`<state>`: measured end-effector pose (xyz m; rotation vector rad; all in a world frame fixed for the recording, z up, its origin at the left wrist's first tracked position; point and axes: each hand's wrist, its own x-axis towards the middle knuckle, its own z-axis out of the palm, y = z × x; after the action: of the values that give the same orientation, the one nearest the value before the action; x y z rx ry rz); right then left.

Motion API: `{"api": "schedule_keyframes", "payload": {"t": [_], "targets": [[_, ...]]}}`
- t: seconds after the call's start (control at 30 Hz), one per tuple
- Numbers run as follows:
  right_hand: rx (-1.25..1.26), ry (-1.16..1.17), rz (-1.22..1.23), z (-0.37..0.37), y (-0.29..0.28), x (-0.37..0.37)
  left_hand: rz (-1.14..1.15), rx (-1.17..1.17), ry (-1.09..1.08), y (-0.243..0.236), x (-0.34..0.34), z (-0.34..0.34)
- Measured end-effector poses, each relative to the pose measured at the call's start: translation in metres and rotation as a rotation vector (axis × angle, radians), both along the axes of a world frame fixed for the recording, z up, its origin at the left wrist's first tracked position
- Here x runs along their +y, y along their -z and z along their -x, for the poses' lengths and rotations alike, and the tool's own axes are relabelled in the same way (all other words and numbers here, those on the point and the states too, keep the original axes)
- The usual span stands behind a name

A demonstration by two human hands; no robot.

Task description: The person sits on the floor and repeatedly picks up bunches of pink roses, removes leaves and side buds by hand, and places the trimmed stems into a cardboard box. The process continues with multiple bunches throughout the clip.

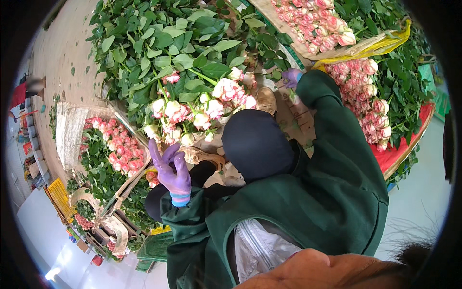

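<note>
My left hand, in a purple glove, is raised with its fingers spread and nothing in them. Just beyond its fingertips hang pink-and-white roses, their heads toward me, below a big mass of green leaves. My right hand, also gloved in purple, reaches out to the far right of these roses. Its fingers look bent together beside some green leaves; whatever they hold is too small to make out. A pale bud shows just below that hand. My dark-covered knee lies between both arms.
At the right, bundled pink roses lie on wrapping with a yellow edge and red cloth. More pink roses stand at the left by a whitish sheet. A yellow crate and a distant person are further left.
</note>
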<state>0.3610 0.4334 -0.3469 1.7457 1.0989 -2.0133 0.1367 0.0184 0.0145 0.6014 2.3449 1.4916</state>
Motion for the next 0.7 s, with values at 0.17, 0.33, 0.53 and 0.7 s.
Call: {"api": "schedule_keyframes", "payload": {"t": [0.17,0.33,0.53,0.7], "targets": [[-0.027,-0.517,-0.665,0.018,-0.086,-0.013,0.016,0.015,0.033,0.012,-0.012,0.002],[0.305,-0.268,-0.779,0.023,-0.173,-0.026,-0.159,-0.135,0.053,0.003,0.041,0.007],[0.766,-0.338,-0.734,0.101,-0.361,-0.036,-0.35,-0.137,0.44,-0.044,0.142,0.019],[1.265,-0.637,-1.24,0.248,-0.443,-0.115,-0.289,-0.374,0.191,-0.061,0.139,0.061]]}}
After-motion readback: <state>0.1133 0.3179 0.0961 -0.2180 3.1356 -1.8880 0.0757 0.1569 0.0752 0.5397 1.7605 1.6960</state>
